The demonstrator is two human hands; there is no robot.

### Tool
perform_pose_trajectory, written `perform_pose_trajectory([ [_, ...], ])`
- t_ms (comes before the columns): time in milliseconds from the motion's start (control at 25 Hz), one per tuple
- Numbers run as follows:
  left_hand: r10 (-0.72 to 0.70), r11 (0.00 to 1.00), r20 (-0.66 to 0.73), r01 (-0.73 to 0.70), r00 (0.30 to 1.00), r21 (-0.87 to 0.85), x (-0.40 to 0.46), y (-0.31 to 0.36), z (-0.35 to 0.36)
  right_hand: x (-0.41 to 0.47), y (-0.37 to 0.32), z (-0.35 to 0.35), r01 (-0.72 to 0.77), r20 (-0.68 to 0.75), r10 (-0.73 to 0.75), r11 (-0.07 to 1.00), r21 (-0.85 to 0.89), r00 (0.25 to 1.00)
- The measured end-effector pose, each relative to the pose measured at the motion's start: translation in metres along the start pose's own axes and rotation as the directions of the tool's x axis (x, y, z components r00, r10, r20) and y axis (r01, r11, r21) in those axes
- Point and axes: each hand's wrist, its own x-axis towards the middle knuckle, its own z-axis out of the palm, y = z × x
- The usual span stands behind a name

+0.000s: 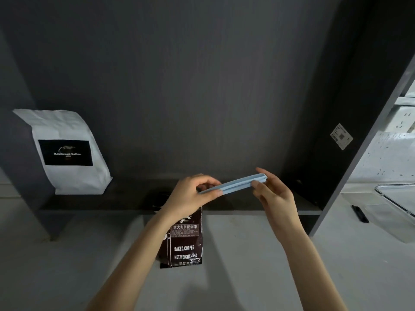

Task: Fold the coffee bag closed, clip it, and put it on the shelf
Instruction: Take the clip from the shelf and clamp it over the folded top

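Setting: a dark shelf unit (94,204) standing on a pale counter (235,265), seen from above the person's forearms.

Coffee bag: a dark brown coffee bag (185,241) stands on the counter just in front of the shelf's near edge, centre of the scene. Its top is hidden behind the left wrist, so whether it is folded cannot be told.

Clip: a long, pale blue clip (235,183) is held level in the air above the bag, between both hands, not touching the bag.

Left hand: the left hand (193,194) pinches the clip's left end between thumb and fingers.

Right hand: the right hand (272,194) grips the clip's right end, where its two bars appear to join.

Other things: a white coffee bag (67,153) stands upright at the far left of the shelf; a clear container (395,198) sits at the right.

Handling, bag: probably a pliable foil pouch, fairly weighty with its contents. Best taken at the empty top strip for folding, then around the body for lifting.

Handling, clip: looks light, stiff and smooth. Likely opened from the free end, then slid across the fold.
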Motion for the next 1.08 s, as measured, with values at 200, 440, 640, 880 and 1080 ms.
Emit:
perform_pose_trajectory([
  [200, -0.144, 0.983, -0.125, 0.127, 0.982, -0.132, -0.040, -0.023, -0.002, -0.023, 0.017, 0.026, -0.131, 0.092, 0.123, 0.987, 0.095, 0.988],
  [440, -0.280, 0.952, -0.222, 0.240, 0.934, -0.189, -0.086, -0.040, 0.010, -0.050, 0.042, 0.053, -0.232, 0.127, 0.220, 0.969, 0.089, 0.967],
  [640, -0.208, 0.976, -0.245, 0.185, 0.947, -0.114, -0.100, -0.047, 0.015, -0.065, 0.053, 0.059, -0.214, 0.098, 0.208, 0.976, 0.048, 0.973],
  [880, -0.196, 0.976, -0.257, 0.163, 0.946, -0.145, -0.104, -0.048, 0.017, -0.067, 0.052, 0.063, -0.170, 0.119, 0.166, 0.985, 0.029, 0.979],
  [1080, -0.211, 0.973, -0.235, 0.180, 0.949, -0.147, -0.111, -0.050, 0.019, -0.065, 0.054, 0.066, -0.156, 0.140, 0.162, 0.986, -0.057, 0.977],
])
